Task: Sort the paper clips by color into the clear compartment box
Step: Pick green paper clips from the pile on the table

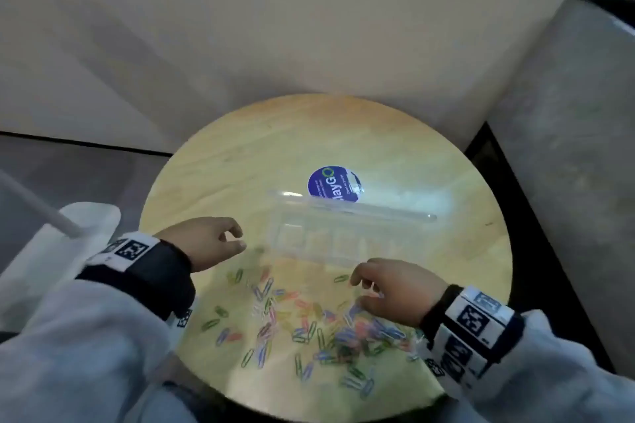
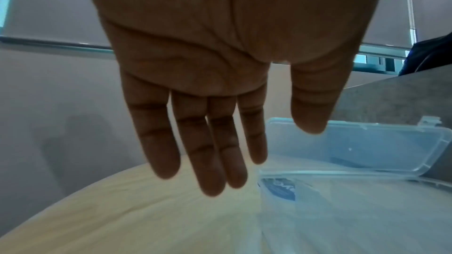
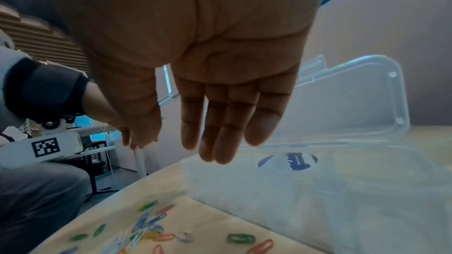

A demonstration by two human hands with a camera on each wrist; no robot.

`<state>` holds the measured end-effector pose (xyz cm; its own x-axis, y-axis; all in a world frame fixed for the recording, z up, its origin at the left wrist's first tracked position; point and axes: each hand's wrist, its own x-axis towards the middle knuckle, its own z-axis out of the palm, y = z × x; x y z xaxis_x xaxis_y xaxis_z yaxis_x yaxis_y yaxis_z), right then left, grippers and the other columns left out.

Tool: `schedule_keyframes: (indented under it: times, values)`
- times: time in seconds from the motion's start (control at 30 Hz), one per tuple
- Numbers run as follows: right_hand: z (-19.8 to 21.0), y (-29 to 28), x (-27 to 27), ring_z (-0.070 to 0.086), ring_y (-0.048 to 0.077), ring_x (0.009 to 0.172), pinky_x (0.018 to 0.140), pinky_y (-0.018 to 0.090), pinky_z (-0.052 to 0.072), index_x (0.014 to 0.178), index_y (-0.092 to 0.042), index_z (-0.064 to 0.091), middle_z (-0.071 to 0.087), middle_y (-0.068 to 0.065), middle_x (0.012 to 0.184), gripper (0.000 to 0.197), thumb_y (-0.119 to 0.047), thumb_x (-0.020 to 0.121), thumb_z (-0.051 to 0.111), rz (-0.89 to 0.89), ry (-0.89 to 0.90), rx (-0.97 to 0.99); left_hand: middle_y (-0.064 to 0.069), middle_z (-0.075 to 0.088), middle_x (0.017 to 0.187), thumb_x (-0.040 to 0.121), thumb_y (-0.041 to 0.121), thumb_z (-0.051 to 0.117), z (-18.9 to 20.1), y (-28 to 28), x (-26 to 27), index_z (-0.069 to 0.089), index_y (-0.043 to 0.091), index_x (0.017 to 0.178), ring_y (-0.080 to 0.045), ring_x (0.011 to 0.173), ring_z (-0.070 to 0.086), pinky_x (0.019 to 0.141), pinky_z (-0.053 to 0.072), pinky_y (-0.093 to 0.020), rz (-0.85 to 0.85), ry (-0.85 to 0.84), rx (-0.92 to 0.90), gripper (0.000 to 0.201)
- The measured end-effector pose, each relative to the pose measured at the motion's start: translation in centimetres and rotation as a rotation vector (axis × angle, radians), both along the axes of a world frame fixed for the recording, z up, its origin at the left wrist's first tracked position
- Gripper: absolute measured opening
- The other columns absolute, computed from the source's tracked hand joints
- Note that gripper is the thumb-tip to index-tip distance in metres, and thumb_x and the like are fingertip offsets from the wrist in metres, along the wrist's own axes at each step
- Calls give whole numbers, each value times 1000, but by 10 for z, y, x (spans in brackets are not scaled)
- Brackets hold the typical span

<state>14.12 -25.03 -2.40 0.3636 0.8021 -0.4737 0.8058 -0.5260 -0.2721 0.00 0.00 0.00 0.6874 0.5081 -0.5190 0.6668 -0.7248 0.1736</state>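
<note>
A: Where do the paper clips (image 1: 302, 323) stand?

B: They lie loose in a mixed scatter on the near half of the round wooden table (image 1: 220, 161): green, blue, pink, orange and a few pale ones all jumbled together, thickest toward the near right. None looks grouped by color.

A: And the clear compartment box (image 1: 330, 244)?

B: It sits just beyond the scatter, near the middle of the table, with its lid (image 2: 362, 142) swung up and leaning toward the far side. In the wrist views its compartments look bare; I can make out no clip inside, though the plastic is blurred and hazy.

A: So how far along is the sorting?

B: By my reading, it has not started. The box is open and ready, but every clip I can see is on the table, so the whole job of picking and dropping by color remains.

A: What are the hands doing?

B: The left hand (image 1: 206, 244) hovers off the box's left end, fingers (image 2: 208, 152) relaxed and nearly straight, holding nothing. The right hand (image 1: 395, 288) hangs over the clips at the box's near right edge, fingers likewise loose and extended, palm bare. Neither touches the box or a clip.

A: Anything else around?

B: A round blue sticker (image 1: 335, 184) on the table beyond the box, partly seen through the lid.
</note>
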Motion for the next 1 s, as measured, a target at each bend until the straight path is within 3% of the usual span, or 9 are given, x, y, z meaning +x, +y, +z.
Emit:
schedule_keyframes:
  times: [0.23, 0.4, 0.47, 0.53, 0.63, 0.73, 0.87, 1.0]
  values:
    - [-17, -36, -42, 53, 13, 94, 78, 22, 40, 120, -27, 54, 57, -7, 111, 33, -41, 89, 51, -97, -94, -6, 2, 59, 120, 89, 45, 52, -26, -22, -52, 55, 27, 118, -17, 98, 55, 81, 42, -26, 41, 29, 62, 35]
    - [-17, -52, -64, 49, 8, 87, 74, 21, 38, 115, -30, 55, 50, -14, 98, 32, -47, 88, 50, -105, -113, -12, 0, 57, 96, 89, 32, 56, -35, -43, -70, 60, 18, 103, -17, 84, 51, 70, 37, -24, 7, 89, 57, 20]
    - [-16, -52, -66, 49, 8, 87, 75, 21, 39, 114, -30, 55, 50, -14, 96, 31, -46, 88, 51, -107, -106, -11, -1, 53, 88, 87, 27, 57, -43, -40, -71, 56, 18, 90, -20, 78, 47, 65, 35, -26, 33, 101, 59, 10]
    - [-21, -46, -68, 52, 10, 89, 79, 23, 42, 110, -30, 57, 52, -14, 95, 28, -45, 87, 52, -96, -74, -12, -3, 53, 85, 85, 26, 59, -52, -33, -68, 56, 16, 87, -21, 75, 47, 64, 35, -27, 50, 118, 49, 11]
    - [-30, -25, -68, 52, 12, 90, 88, 30, 44, 106, -31, 58, 51, -14, 94, 24, -43, 87, 51, -28, -74, -61, -4, 59, 89, 82, 27, 61, -68, -19, -64, 64, 11, 99, -22, 77, 53, 65, 38, -26, 78, 133, 38, 23]
    - [-35, 13, -67, 54, 14, 95, 84, 30, 46, 110, -30, 56, 54, -9, 101, 25, -40, 87, 52, 35, -67, -73, -2, 63, 96, 77, 21, 62, -81, -5, -67, 59, 17, 100, -21, 80, 54, 63, 39, -26, 102, 106, -12, 23]
    - [-44, 77, -69, 55, 21, 107, 85, 31, 44, 114, -25, 55, 56, -3, 115, 27, -33, 89, 53, 142, -89, -32, 3, 57, 87, 73, 19, 63, -100, 8, -70, 47, 32, 98, -18, 74, 54, 60, 40, -27, 30, 42, -103, 33]
    - [-64, 140, -68, 54, 24, 111, 91, 35, 47, 124, -27, 52, 51, 1, 124, 34, -20, 90, 51, 231, -122, -35, 6, 50, 81, 76, 14, 61, -116, 13, -66, 47, 35, 98, -18, 70, 50, 61, 37, -29, -79, 38, -175, 34]
